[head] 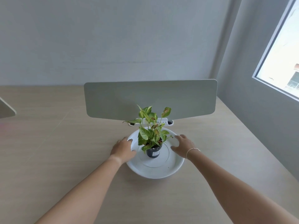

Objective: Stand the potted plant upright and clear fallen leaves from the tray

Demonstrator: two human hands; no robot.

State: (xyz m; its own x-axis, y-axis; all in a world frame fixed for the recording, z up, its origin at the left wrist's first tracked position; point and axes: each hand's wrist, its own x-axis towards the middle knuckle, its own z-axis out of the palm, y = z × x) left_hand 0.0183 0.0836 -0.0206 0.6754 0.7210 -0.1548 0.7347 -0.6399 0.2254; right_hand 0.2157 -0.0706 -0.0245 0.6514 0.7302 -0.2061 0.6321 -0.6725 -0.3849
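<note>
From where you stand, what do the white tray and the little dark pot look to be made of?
The tray looks like glossy white plastic, perhaps glazed ceramic: smooth with soft sheen. The pot looks like thin dark plastic, matte, with a printed label.

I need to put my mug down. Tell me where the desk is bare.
Bare desk lies left of the left hand, and between the white tray and the near edge. Right of the right hand is bare too. Crowded: the tray with the potted plant, and the strip before the grey divider.
</note>
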